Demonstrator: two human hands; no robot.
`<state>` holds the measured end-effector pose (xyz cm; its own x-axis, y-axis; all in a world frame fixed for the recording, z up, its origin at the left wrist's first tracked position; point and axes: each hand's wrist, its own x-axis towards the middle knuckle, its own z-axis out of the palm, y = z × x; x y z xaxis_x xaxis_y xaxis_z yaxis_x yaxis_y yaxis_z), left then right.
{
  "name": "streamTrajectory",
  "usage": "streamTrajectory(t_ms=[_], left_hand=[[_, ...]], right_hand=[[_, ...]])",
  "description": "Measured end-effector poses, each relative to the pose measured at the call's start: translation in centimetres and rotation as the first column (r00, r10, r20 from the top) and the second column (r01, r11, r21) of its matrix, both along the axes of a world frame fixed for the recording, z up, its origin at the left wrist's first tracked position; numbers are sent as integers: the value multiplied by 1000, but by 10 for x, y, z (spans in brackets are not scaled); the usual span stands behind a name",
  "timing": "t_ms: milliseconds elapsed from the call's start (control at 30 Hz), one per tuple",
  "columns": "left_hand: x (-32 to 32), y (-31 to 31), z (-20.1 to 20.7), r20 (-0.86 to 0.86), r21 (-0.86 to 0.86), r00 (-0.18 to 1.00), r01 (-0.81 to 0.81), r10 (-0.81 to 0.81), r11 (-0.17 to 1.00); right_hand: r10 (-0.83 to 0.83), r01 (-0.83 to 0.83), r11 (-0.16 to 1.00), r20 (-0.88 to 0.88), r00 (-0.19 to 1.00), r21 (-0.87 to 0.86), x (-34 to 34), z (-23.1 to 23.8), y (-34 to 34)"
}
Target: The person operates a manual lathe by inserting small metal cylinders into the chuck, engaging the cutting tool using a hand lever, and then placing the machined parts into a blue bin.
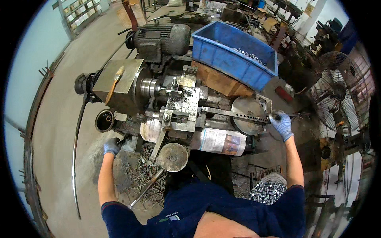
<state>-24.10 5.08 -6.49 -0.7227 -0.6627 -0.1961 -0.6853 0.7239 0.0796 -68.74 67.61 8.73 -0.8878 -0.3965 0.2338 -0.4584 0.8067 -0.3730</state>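
Observation:
A small, worn metal lathe [182,105] stands in front of me, its slide covered in dark shavings. My right hand [282,124], in a light blue glove, is closed around the far-right end of a flat lever bar with a row of holes [238,115]. The bar runs left to the slide, over a round metal plate [243,109]. My left hand [111,147], in a similar glove with dark fingertips, is curled at the lathe's lower left corner, beside a metal block [130,144]. What its fingers hold is hidden. The spindle chuck [147,87] is left of the slide.
A brush [115,85] lies on the headstock cover. Behind are a motor [162,41] and a blue bin [234,55] with small metal parts. A round pot [105,120], a disc-ended handle [172,157], folded newspaper [222,141], metal shavings [145,170], a parts basket [269,192] and fan [337,91] surround me.

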Motion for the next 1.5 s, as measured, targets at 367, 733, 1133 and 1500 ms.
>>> streamTrajectory(t_ms=[367, 733, 1133, 1500], left_hand=[[19, 130, 146, -277, 448, 948, 271, -156, 852], [12, 214, 86, -59, 602, 948, 283, -312, 747], [4, 217, 90, -205, 638, 933, 356, -295, 683], [-1, 218, 109, -67, 616, 948, 285, -312, 735]], right_hand=[[-222, 250, 723, -125, 967, 644, -91, -65, 75], [-371, 399, 842, -148, 917, 363, 54, -82, 88], [-508, 468, 790, -3, 861, 395, 108, -81, 82], [-338, 417, 783, -248, 908, 462, 26, -98, 102]])
